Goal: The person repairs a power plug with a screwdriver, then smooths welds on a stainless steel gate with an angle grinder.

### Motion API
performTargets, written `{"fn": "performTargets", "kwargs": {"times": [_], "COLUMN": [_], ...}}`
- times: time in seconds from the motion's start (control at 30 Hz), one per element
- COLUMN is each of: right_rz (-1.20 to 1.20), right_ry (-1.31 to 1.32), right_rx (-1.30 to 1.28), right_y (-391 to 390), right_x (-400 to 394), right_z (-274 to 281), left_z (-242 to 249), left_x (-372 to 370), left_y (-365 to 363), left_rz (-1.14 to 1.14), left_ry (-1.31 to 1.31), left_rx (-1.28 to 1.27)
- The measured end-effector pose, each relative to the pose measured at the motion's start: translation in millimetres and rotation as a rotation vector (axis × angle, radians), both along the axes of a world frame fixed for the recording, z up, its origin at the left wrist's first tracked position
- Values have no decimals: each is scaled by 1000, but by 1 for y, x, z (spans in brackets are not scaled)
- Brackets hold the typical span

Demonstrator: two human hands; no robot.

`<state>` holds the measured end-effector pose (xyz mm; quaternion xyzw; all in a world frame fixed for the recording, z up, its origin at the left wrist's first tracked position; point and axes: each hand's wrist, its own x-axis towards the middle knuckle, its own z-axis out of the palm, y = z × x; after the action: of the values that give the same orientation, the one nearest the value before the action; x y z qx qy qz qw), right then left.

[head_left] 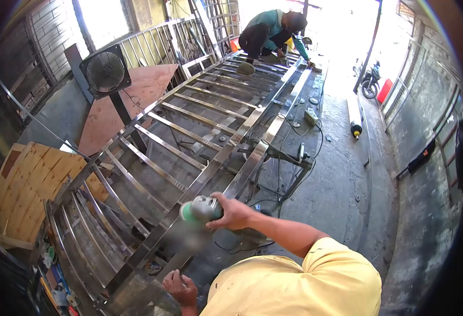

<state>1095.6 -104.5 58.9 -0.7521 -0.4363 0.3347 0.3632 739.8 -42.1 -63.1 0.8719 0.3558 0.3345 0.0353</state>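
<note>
My right hand (232, 211) is wrapped round the body of an angle grinder (206, 208). Its green disc (188, 211) faces left and overlaps the near part of a long shiny metal rail (200, 181) in this view. That rail runs along one side of a large frame with many metal crossbars (181, 129). Beside it lies a second metal tube (252, 158), apart from the frame. At the tube's near end my left hand (180, 288) is closed, fingers curled right at the metal; I cannot tell what they grip.
A person in a teal top (268, 34) crouches at the frame's far end. A metal stand (294, 163) and cables are beneath the tube. To the left are a fan (106, 71) and wooden boards (31, 189). A motorcycle (369, 81) and a cylinder (354, 116) stand at right.
</note>
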Motion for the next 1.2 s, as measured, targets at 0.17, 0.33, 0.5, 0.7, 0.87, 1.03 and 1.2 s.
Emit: {"fn": "performTargets", "kwargs": {"times": [0.17,0.33,0.5,0.7,0.87,1.03,1.2], "right_rz": [-15,16,96,-87,-412,-446,12], "right_ry": [-85,-70,-76,-87,-137,-99,-1], "right_rx": [-25,-172,-271,-251,-275,-248,-245], "right_y": [18,38,60,59,41,36,62], "right_x": [161,289,373,485,598,622,503], "right_z": [-9,-25,-45,-76,-57,-78,-77], "left_z": [-12,-14,-26,-29,-21,-26,-28], "left_x": [138,250,267,268,276,271,270], "left_y": [3,19,29,30,31,32,31], "left_rz": [93,531,652,641,650,676,674], "left_ry": [-82,-15,89,214,322,419,420], "left_rx": [-54,-169,-9,-4,-30,-60,-112]}}
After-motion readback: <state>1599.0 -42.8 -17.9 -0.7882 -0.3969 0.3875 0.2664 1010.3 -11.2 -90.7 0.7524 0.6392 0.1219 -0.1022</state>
